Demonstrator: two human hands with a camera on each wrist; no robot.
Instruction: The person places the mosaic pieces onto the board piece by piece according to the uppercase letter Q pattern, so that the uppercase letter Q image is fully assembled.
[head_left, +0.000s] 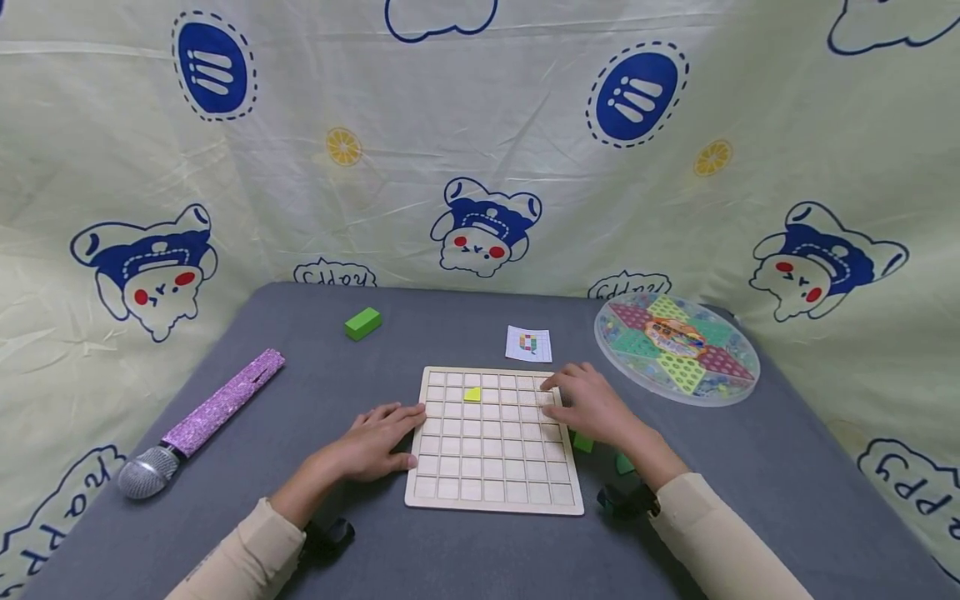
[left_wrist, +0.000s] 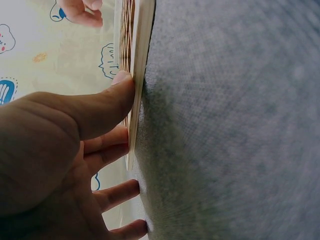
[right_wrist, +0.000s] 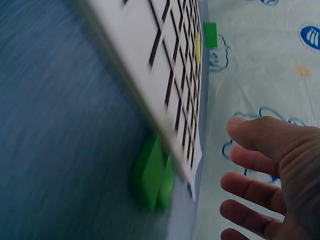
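A pale wooden grid board (head_left: 491, 450) lies on the grey table, with one yellow piece (head_left: 472, 394) in a cell near its top. The thumb and some fingertips of my left hand (head_left: 377, 443) touch the board's left edge; in the left wrist view the fingers spread fairly straight. Above the board's upper right edge is my right hand (head_left: 596, 404), its fingers loosely bent with nothing between them in the right wrist view. Green pieces (right_wrist: 152, 175) lie beside the board's right edge, partly hidden by the board and right arm in the head view.
Behind the board lies a small white card (head_left: 528, 344) with a coloured pattern. A green block (head_left: 363, 323) sits at the back left. At the left is a glittery purple microphone (head_left: 217, 417), and a round clear case (head_left: 677, 350) lies at the back right.
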